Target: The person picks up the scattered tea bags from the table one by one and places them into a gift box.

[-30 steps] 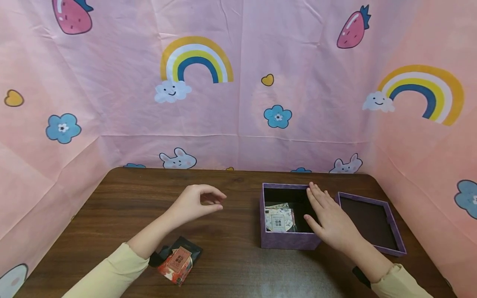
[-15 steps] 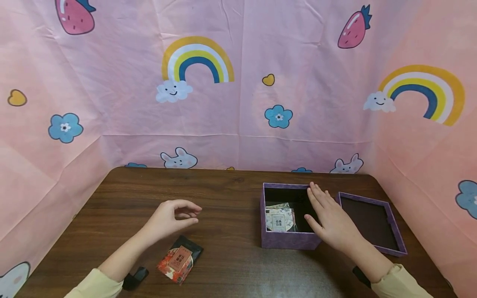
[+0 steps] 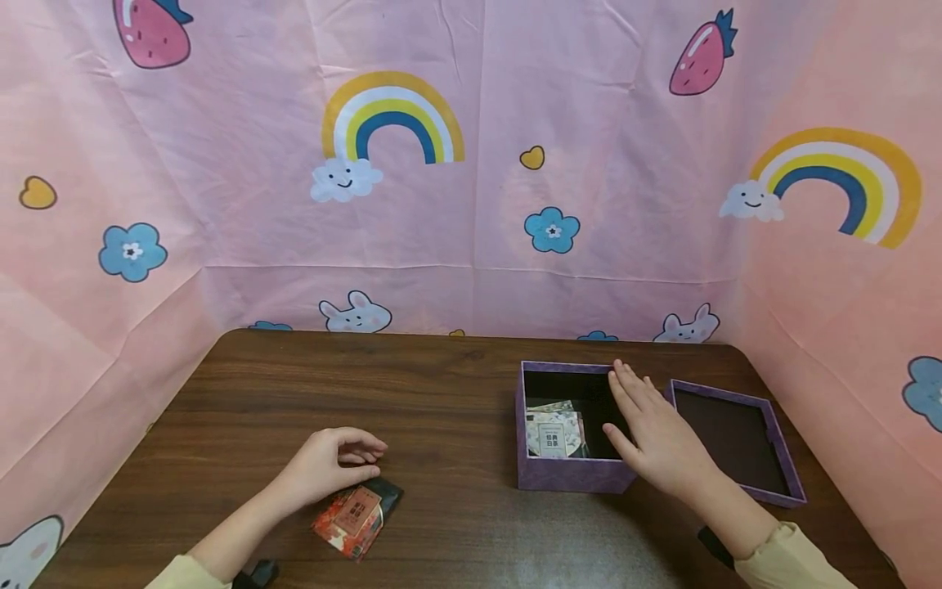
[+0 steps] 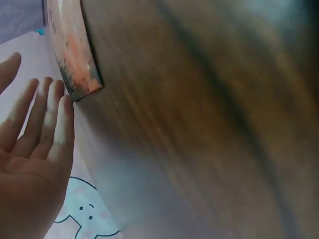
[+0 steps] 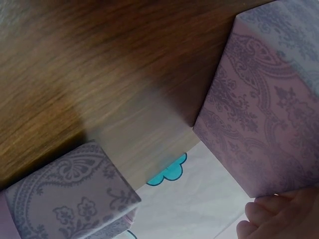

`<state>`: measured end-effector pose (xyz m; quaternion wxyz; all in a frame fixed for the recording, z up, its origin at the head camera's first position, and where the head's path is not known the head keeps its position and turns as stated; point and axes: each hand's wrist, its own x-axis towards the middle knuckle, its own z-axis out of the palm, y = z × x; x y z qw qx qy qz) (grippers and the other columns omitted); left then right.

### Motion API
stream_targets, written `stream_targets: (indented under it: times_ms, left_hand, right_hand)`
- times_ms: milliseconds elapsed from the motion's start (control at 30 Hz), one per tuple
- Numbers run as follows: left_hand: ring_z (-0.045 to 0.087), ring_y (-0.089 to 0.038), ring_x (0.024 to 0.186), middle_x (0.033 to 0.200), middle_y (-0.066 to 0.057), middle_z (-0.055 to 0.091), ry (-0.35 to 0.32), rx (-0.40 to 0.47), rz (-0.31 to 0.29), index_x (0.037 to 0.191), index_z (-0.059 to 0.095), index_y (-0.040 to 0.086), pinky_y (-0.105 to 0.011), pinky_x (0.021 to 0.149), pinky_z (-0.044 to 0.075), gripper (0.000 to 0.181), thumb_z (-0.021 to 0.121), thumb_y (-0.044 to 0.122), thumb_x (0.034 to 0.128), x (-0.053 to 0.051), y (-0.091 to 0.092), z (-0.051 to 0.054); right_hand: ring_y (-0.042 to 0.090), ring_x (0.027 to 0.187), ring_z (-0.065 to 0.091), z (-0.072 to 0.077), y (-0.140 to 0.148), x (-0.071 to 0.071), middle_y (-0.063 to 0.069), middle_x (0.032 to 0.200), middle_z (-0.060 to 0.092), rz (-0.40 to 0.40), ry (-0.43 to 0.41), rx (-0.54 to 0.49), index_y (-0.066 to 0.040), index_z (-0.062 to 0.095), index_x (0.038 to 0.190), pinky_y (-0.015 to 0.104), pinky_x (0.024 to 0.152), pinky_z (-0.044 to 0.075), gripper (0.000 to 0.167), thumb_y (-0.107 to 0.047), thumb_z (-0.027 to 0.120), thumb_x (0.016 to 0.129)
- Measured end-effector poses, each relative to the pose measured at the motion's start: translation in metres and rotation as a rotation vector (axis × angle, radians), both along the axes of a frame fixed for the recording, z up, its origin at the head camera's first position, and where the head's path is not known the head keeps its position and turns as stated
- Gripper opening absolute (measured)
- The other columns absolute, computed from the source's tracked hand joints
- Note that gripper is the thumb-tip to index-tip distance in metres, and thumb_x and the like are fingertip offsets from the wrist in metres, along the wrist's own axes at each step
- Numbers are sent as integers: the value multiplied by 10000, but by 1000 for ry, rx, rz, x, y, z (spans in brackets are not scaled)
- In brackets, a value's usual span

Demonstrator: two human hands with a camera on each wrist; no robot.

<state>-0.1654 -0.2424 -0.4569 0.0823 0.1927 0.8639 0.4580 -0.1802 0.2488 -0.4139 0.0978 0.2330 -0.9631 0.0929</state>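
My left hand (image 3: pixel 331 466) hovers just above a black-and-red packet (image 3: pixel 356 519) with an orange label lying on the table. Its fingers are loosely bent, with a gap to the thumb and nothing held. In the left wrist view the packet (image 4: pixel 77 55) appears past the fingertips. On the right side stands a purple patterned box (image 3: pixel 574 475), lidless, with a dark inside. Pale floral packets (image 3: pixel 553 435) lie in its left part. My right hand (image 3: pixel 662 442) rests on the box's right rim, fingers straight, thumb over the inside. Part of the box's inside is hidden by that hand.
The purple lid (image 3: pixel 736 442) lies upturned to the right of the box, partly behind my right forearm. The brown wooden table (image 3: pixel 456 409) reaches back to a pink printed cloth (image 3: pixel 478 204) that encloses it on the far side and both flanks.
My left hand has moved left and down from the middle of the table to the black-and-red packet. My right hand stays at the box rim.
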Motion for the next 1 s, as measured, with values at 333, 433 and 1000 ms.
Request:
stream_targets:
  times_ms: [333, 433, 1000]
  left_hand:
    - [747, -137, 1019, 1169, -82, 782, 159, -101, -110, 1214, 757, 67, -287, 873, 624, 381, 888, 196, 880, 2, -11, -7]
    - [714, -114, 1092, 1221, -63, 758, 211, -128, -173, 1265, 741, 87, -274, 929, 600, 460, 903, 254, 869, 4, -16, -8]
    - [581, -339, 1327, 1495, -55, 573, 234, -337, -218, 1529, 551, 147, -396, 979, 589, 961, 961, 503, 737, 22, -28, -6]
  right_hand:
    - [421, 1597, 319, -1, 0, -1, 230, 1737, 274, 7, 2, -1, 54, 340, 1629, 451, 1354, 172, 755, -322, 631, 1043]
    - [420, 1598, 319, 0, -1, -2, 232, 1736, 274, 6, 1, 3, 56, 341, 1628, 482, 1345, 204, 754, -323, 630, 1043]
    - [415, 1600, 318, -1, 0, -1, 228, 1739, 271, 6, 5, 5, 52, 336, 1631, 438, 1358, 163, 748, -318, 627, 1049]
